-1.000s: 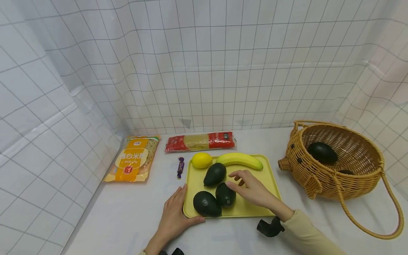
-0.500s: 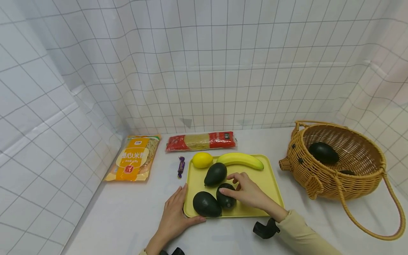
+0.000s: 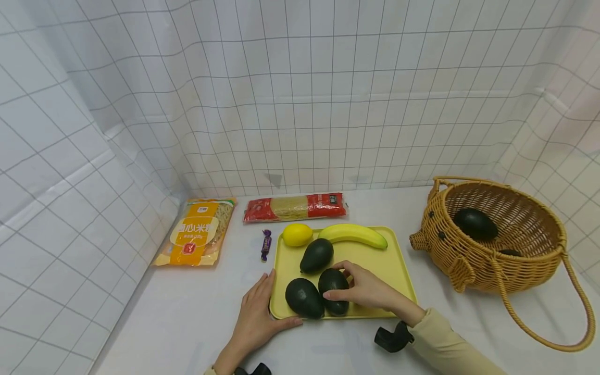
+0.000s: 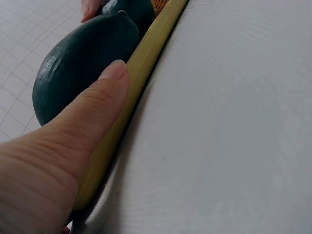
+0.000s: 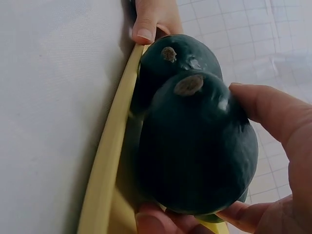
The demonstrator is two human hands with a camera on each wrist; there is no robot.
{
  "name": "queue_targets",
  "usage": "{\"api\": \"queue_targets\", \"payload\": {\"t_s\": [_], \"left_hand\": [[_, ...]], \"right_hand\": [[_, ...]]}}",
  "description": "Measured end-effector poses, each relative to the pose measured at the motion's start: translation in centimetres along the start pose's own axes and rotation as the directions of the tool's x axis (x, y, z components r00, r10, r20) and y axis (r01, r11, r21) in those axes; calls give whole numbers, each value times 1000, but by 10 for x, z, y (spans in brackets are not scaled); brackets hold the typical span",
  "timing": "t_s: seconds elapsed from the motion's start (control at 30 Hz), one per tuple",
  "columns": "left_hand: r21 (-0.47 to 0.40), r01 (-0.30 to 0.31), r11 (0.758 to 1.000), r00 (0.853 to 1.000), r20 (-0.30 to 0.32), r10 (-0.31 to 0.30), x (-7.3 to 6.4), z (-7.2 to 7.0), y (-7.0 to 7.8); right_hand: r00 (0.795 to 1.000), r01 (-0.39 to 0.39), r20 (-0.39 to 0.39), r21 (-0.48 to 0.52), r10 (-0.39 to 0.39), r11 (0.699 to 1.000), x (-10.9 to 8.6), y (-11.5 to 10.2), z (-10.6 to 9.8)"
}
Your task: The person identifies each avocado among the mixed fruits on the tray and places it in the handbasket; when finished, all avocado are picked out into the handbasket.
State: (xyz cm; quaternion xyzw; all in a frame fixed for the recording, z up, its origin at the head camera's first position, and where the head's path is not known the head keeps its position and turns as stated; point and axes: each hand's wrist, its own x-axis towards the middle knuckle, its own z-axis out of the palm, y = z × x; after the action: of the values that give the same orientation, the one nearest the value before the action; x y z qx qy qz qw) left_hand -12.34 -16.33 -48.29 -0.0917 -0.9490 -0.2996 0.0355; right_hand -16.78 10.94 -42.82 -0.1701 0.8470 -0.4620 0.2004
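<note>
In the head view my right hand (image 3: pixel 367 289) grips a dark green avocado (image 3: pixel 332 280) near the front of the yellow tray (image 3: pixel 396 265). The right wrist view shows thumb and fingers on either side of that avocado (image 5: pixel 195 141), stem end toward the camera. My left hand (image 3: pixel 255 315) rests at the tray's front left corner, fingers along the left side. Its thumb (image 4: pixel 100 100) presses on the front rim. A second avocado (image 3: pixel 302 298) lies beside the held one, and a third (image 3: pixel 316 255) behind it. A lemon (image 3: pixel 297 235) and a banana (image 3: pixel 353 235) lie at the tray's back.
Right of the tray stands a pig-shaped wicker basket (image 3: pixel 469 265) with dark avocados (image 3: pixel 475 224) inside and a rope handle (image 3: pixel 539 341). Behind the tray lies a red noodle pack (image 3: pixel 295 207). A wrapped candy (image 3: pixel 265 245) and an orange food bag (image 3: pixel 196 233) lie left.
My right hand has come down and forward onto the avocado and now grips it. The avocado beside it has shifted slightly. My left hand stays at the tray corner.
</note>
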Motion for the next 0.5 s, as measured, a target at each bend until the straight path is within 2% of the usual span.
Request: {"api": "queue_targets", "payload": {"t_s": [0.3,0.5], "left_hand": [[3,-5,1000,1000,-16,5,0,0,0],[-1,-10,1000,1000,-12,10,-1,1,0]], "right_hand": [[998,42,54,36,-44,998,0,6,0],[999,13,29,27,-13,1000,-4,9,-1]]}}
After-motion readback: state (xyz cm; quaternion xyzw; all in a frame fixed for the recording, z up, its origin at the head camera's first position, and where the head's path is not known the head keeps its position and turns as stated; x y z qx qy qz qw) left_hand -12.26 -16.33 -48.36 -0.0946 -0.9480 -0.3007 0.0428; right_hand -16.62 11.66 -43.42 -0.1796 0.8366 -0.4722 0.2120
